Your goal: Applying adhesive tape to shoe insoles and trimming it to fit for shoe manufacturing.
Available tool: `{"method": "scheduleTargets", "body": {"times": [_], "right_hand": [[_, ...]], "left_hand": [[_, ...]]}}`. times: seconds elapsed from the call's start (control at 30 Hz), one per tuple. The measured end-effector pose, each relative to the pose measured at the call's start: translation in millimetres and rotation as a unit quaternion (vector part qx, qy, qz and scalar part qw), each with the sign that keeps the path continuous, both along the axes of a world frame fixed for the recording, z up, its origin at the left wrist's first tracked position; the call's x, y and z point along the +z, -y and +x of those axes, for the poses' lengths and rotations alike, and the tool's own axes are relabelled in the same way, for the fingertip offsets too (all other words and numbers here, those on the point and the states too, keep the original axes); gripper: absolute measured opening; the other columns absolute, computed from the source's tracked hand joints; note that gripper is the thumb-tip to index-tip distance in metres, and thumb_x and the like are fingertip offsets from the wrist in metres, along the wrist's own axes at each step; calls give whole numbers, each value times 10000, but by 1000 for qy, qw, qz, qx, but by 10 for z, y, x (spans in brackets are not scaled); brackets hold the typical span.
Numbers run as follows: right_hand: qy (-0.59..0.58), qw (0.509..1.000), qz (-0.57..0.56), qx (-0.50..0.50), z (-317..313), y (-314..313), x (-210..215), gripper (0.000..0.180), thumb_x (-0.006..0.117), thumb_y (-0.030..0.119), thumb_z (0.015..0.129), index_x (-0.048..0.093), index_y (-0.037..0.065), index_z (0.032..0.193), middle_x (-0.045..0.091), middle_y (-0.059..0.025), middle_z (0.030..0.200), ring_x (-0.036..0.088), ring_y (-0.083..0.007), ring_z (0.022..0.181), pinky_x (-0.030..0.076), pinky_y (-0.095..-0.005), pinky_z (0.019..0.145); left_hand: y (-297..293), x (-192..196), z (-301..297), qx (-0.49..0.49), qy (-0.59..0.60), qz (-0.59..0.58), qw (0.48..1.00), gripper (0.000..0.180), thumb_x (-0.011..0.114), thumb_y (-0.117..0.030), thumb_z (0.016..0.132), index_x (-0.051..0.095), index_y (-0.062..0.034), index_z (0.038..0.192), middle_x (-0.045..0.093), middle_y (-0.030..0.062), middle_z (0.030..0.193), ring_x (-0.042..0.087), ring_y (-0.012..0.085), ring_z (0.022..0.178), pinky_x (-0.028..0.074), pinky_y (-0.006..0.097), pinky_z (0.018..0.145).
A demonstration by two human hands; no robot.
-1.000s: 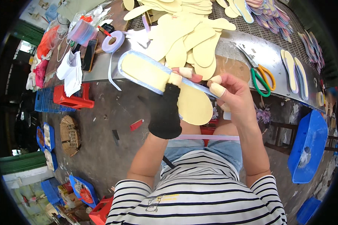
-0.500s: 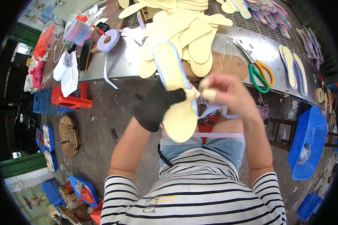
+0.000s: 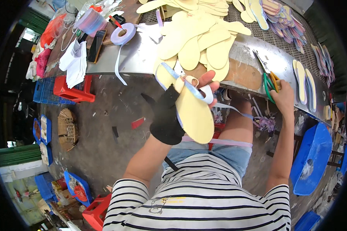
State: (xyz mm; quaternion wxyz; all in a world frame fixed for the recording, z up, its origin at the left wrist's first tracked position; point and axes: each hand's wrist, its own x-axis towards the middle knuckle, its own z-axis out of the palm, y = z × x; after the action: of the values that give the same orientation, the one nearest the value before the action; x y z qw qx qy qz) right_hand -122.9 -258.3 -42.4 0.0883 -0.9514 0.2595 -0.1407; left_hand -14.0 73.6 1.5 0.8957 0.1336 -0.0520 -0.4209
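A cream insole (image 3: 197,121) with a pale blue edge strip is held above my lap by my left hand (image 3: 166,117), which wears a black fingerless glove. My fingers are closed around the insole's middle, some with light finger wraps. A loose end of lavender tape (image 3: 235,109) trails from it to the right. My right hand (image 3: 284,98) has its fingers on the handles of scissors (image 3: 267,85) with one green and one orange loop. The scissors lie at the table's front edge, blades pointing away from me.
A heap of cream insoles (image 3: 208,34) covers the metal table's middle. Lavender tape roll (image 3: 123,34), phone (image 3: 96,46) and white cloth (image 3: 76,63) lie left. Edged insoles (image 3: 305,82) lie right, near a blue tub (image 3: 312,158). A red stool (image 3: 73,88) stands on the floor.
My right hand has left the insole and reached right to the scissors. My left hand has turned the insole, and the tape now hangs loose to the right.
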Motion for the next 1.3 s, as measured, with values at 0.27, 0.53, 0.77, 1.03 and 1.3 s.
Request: {"method": "scheduleTargets", "body": {"times": [0.27, 0.53, 0.77, 1.03, 1.3], "right_hand": [[144, 765, 601, 182, -339, -1304, 249, 381, 716, 123, 674, 467, 61, 955, 464, 18, 799, 464, -72, 746, 376, -213, 667], [81, 788, 566, 229, -447, -1716, -46, 438, 794, 223, 630, 447, 50, 835, 416, 36, 663, 361, -53, 586, 274, -202, 519], [126, 893, 384, 196, -319, -1762, 140, 463, 828, 240, 586, 459, 38, 778, 423, -21, 614, 372, -107, 537, 317, -239, 478], [79, 986, 149, -4, -176, -781, 182, 349, 780, 240, 658, 517, 14, 692, 448, -51, 541, 382, -149, 498, 358, -286, 481], [138, 806, 532, 218, 131, -1364, 439, 146, 638, 87, 774, 550, -29, 756, 497, -35, 660, 462, -133, 588, 371, -248, 529]], "left_hand": [[124, -34, 52, 61, 45, 15, 997, 205, 541, -254, 881, 536, -52, 917, 393, 199, 1341, 361, 304, 1271, 309, 384, 1041], [143, -47, 33, 35, 22, -34, 999, 198, 513, -252, 898, 545, -58, 924, 357, 207, 1373, 332, 300, 1292, 306, 376, 1045], [179, -177, 1, 13, 35, 40, 999, 204, 530, -238, 879, 547, -45, 943, 397, 202, 1342, 380, 294, 1252, 349, 366, 1008], [238, -81, -43, 101, 92, 241, 961, 245, 624, -152, 803, 535, -48, 1007, 584, 99, 971, 586, 245, 926, 476, 362, 848], [431, -35, -206, 139, 207, 325, 912, 236, 663, -93, 771, 567, -45, 982, 592, 37, 908, 566, 125, 832, 448, 262, 728]]}}
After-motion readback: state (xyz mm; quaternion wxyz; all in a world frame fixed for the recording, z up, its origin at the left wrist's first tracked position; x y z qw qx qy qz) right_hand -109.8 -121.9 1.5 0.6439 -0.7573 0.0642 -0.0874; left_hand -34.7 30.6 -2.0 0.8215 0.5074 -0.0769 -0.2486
